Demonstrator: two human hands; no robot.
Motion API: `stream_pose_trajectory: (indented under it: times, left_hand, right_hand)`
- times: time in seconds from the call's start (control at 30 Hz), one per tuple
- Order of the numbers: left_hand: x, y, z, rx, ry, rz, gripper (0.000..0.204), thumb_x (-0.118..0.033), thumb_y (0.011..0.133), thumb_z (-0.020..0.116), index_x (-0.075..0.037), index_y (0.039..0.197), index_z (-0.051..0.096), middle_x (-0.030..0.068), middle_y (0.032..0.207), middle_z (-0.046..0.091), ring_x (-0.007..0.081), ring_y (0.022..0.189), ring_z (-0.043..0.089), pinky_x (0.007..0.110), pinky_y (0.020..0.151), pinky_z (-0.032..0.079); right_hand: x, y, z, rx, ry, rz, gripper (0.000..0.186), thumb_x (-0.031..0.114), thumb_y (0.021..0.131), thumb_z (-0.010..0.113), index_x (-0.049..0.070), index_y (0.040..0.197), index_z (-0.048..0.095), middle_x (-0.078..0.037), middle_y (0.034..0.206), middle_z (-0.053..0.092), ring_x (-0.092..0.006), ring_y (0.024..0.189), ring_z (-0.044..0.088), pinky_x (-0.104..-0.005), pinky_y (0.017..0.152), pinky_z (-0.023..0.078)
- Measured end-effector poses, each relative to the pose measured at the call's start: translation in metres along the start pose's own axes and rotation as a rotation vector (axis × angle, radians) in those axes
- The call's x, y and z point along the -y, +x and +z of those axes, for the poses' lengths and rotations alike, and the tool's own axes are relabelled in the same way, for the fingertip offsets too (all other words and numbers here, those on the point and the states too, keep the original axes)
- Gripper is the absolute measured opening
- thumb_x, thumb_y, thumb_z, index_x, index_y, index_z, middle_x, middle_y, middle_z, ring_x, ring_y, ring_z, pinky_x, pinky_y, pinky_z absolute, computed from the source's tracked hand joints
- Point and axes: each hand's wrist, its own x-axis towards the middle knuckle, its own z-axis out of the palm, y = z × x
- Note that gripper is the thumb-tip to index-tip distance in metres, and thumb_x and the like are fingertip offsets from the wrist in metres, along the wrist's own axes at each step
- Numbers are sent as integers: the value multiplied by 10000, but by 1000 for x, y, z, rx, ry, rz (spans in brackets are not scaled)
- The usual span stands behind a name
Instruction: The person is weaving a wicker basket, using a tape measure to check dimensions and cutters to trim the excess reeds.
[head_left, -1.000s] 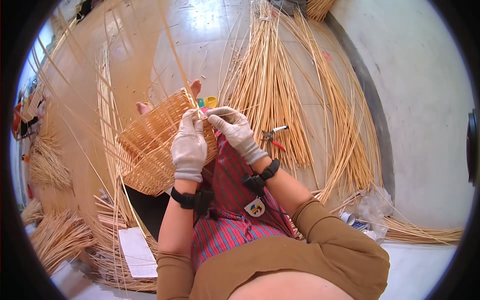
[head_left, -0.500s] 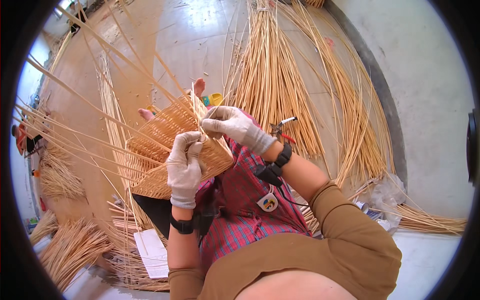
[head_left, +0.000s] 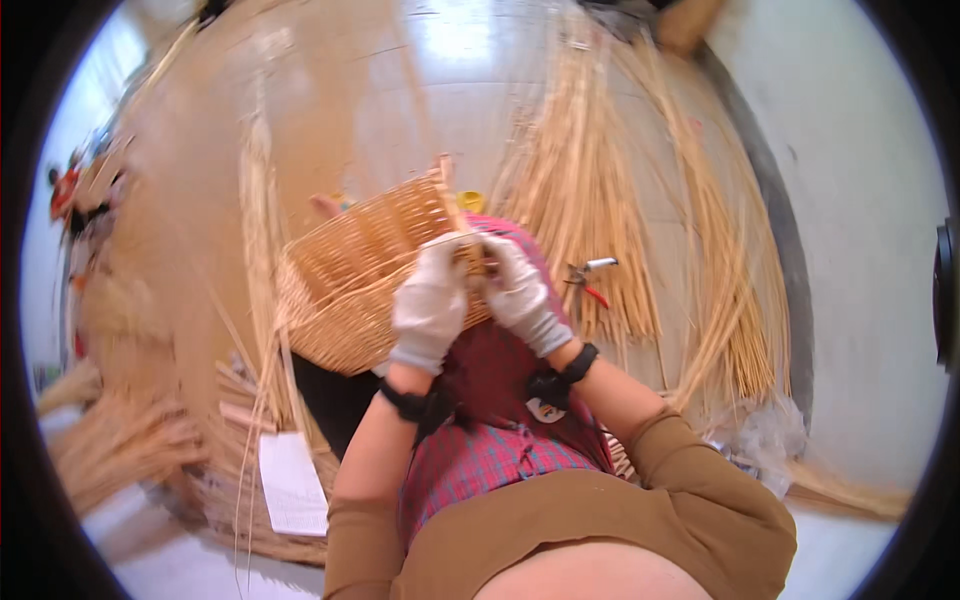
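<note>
A half-open woven wicker basket rests tilted over my lap, its hollow facing up and to the left. My left hand, in a pale work glove, is closed at the basket's right-hand edge. Just beside it, my gloved right hand is closed on the same edge, fingers bent toward the left hand. The fingertips are partly hidden and smeared by motion, so any single strand between them cannot be made out. Below the hands lies a red checked apron across my lap.
Pliers with one red handle lie on a large spread of cane strips to the right. More cane bundles run along the wall, near a clear plastic bag. A white paper sheet and further cane lie left. A person is far left.
The basket and both hands have shifted right, and the basket has turned. Long strands that fanned out leftward no longer show clearly. My right hand is lower and nearer my left; the view is blurrier.
</note>
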Motion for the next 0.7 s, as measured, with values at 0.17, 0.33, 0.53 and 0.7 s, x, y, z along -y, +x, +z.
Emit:
stream_pose_trajectory:
  times: [0.17, 0.33, 0.53, 0.7]
  left_hand:
    - [2, -5, 2, 167, -114, -2, 563, -100, 929, 712, -138, 1462, 534, 185, 1522, 538, 346, 1224, 670, 430, 1003, 564]
    - [66, -89, -46, -117, -408, -279, 119, -129, 999, 718, -87, 1099, 768, 108, 1113, 740, 175, 916, 716, 341, 768, 586]
    - [121, -109, -117, -829, -512, -411, 159, -136, 965, 789, -33, 1029, 686, 18, 922, 695, 117, 795, 638, 285, 703, 544]
    - [169, -127, -98, -786, -824, -72, 185, -59, 928, 787, -15, 1072, 680, 41, 1012, 698, 125, 886, 666, 293, 752, 571]
  right_hand:
    - [-55, 2, 3, -36, 196, 122, 566, -109, 938, 613, 43, 1474, 510, -130, 1348, 643, -221, 1245, 639, -366, 1041, 544]
    - [-23, -4, -4, -172, 80, 309, 561, -67, 956, 645, 55, 1483, 499, -128, 1153, 708, -208, 1050, 686, -338, 938, 563]
    - [60, -15, 58, 252, -69, -18, 192, 90, 954, 727, 115, 1144, 739, -104, 1041, 745, -234, 955, 727, -352, 850, 588]
    - [147, -8, 152, 557, -262, -594, 299, 204, 912, 671, 203, 1211, 668, -71, 910, 681, -302, 905, 711, -425, 786, 593]
